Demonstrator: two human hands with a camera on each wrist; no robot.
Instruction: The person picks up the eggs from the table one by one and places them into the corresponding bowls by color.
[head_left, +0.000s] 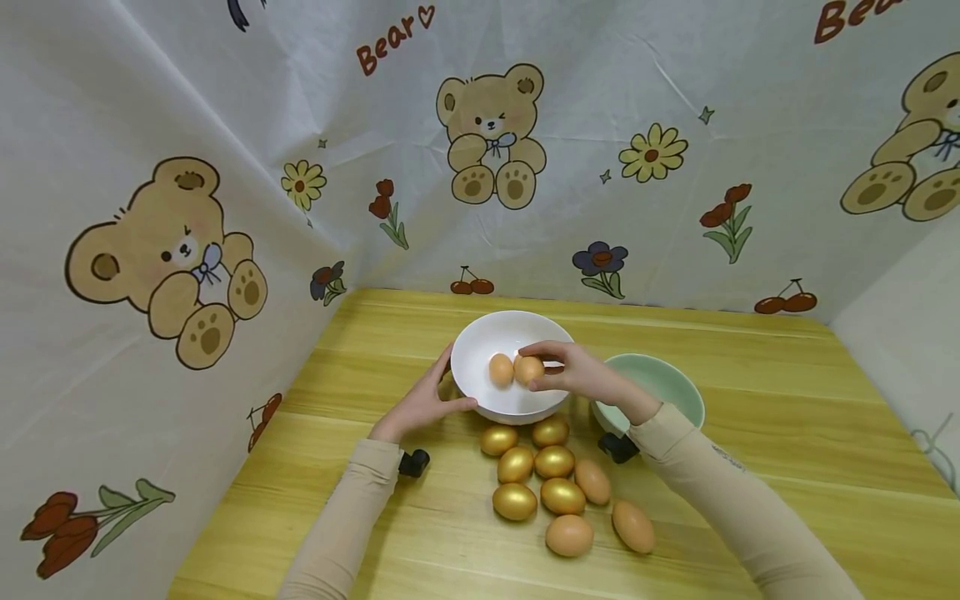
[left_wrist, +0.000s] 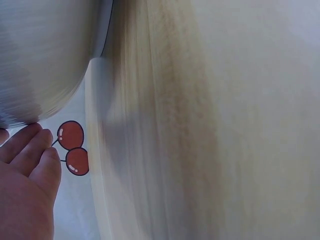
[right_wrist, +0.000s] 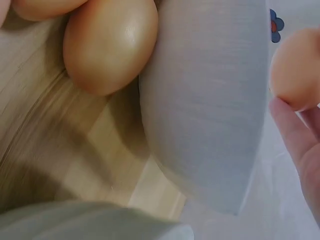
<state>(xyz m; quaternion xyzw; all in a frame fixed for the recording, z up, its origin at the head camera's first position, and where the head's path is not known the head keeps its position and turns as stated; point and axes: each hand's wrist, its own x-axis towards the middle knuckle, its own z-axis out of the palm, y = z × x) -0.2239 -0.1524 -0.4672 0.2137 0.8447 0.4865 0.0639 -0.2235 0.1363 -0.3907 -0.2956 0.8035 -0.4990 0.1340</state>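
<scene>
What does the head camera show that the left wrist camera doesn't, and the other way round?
Only the head view: the right hand holding an egg at the white bowl, two sleeves, the golden eggs, other brown eggs, the green bowl and the printed bears.

Only the left wrist view: a close look at several fingers at the white bowl's outer side, mostly hidden in the head view.

Both: the left hand, the white bowl, the wooden table and printed cherries.

Head view high, wrist views near white bowl
</scene>
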